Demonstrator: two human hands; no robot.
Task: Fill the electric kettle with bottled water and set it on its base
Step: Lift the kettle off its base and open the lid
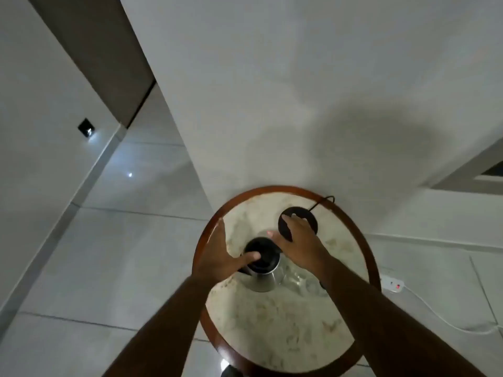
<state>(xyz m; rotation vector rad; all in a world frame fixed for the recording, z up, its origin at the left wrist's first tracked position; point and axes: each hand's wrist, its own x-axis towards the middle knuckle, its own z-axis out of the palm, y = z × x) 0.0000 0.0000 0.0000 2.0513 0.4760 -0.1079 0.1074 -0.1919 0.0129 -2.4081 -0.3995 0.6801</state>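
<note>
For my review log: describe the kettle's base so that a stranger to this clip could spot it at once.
Find the round marble-topped table with the wooden rim. The kettle base lies at its far side, under the right hand. Unlike the steel kettle beside it, it is a flat black disc trailing a cord.

Kettle [262, 270] handle: hidden under left hand [217, 257].
Base [298, 223] near half: covered by right hand [296, 240].
Clear object beside kettle: blurred, cannot identify.
Tabletop [285, 336] near rim: cut by bottom edge.
Power strip [392, 282] sockets: too small to tell.
</note>
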